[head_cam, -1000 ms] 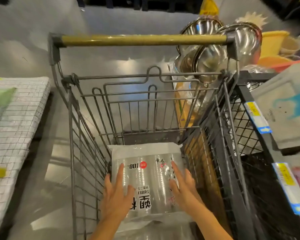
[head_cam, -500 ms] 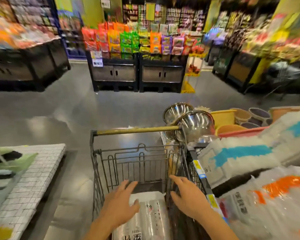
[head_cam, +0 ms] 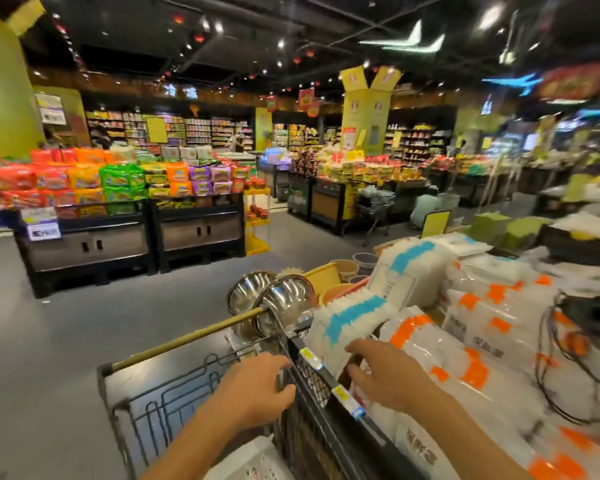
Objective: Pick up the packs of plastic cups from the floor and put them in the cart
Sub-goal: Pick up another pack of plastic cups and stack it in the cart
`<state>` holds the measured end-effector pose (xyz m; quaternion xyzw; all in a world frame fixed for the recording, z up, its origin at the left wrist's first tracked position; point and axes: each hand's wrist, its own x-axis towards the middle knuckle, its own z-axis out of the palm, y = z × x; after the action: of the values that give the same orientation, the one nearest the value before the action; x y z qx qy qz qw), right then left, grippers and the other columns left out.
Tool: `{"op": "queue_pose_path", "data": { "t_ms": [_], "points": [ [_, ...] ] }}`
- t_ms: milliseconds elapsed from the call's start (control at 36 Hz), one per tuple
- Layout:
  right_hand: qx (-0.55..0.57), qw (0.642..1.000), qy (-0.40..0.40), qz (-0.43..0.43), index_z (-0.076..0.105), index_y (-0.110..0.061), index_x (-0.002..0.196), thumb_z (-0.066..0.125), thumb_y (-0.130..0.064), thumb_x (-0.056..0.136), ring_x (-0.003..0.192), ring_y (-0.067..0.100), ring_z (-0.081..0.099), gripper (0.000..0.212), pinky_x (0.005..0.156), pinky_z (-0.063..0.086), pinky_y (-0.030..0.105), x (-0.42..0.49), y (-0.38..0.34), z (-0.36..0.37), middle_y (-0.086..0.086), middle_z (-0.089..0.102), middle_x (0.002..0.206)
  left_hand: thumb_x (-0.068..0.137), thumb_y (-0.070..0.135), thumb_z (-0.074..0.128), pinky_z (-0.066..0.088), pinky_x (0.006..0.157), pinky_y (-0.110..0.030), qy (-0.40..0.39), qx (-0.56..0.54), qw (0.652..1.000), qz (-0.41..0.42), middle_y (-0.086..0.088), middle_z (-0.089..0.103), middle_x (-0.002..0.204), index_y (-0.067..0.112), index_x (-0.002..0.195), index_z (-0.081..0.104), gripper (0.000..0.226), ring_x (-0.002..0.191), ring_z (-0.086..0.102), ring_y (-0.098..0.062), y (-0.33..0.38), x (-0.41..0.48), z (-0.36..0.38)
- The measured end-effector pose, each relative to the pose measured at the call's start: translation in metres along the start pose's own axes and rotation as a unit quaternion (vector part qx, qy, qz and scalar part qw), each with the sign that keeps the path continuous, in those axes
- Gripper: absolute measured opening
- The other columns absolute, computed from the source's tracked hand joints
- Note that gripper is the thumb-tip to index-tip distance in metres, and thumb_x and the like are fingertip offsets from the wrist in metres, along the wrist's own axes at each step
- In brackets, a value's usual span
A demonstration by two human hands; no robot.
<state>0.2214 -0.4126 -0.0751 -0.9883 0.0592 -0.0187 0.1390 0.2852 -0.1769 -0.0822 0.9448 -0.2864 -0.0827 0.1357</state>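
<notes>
The grey wire cart (head_cam: 142, 407) with its brass-coloured handle bar (head_cam: 187, 337) stands in front of me at the lower left. A clear pack of plastic cups (head_cam: 253, 460) lies inside it at the bottom edge of the view. My left hand (head_cam: 253, 386) hovers above the cart near its right side, fingers loosely bent, holding nothing. My right hand (head_cam: 388, 375) is over the black wire bin to the right of the cart, fingers spread and loosely curled above bagged goods, gripping nothing I can see.
A black wire display bin (head_cam: 323, 382) full of white bagged packs with orange and blue marks (head_cam: 465, 341) stands right against the cart. Steel bowls (head_cam: 278, 303) sit beyond the handle. Snack displays (head_cam: 118, 188) line the far side of the open grey floor (head_cam: 84, 334).
Both hands let go of the cup pack in the cart and rose. My right hand moved right over the display bin. My view lifted from the cart to the shop.
</notes>
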Motion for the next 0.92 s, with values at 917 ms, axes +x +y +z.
{"op": "queue_pose_path", "data": {
  "t_ms": [917],
  "points": [
    [-0.035,0.848,0.101,0.519,0.054,-0.027,0.132,0.044,-0.046,0.098,0.119,0.025,0.056,0.040,0.090,0.048,0.038,-0.723,0.093,-0.086,-0.002,0.059,0.132,0.092,0.050,0.052,0.038,0.098,-0.026,-0.124,-0.003,0.840,0.527,0.014,0.054,0.130,0.037,0.130,0.052,0.039,0.121,0.050,-0.010,0.485,-0.310,0.160]
  ]
}}
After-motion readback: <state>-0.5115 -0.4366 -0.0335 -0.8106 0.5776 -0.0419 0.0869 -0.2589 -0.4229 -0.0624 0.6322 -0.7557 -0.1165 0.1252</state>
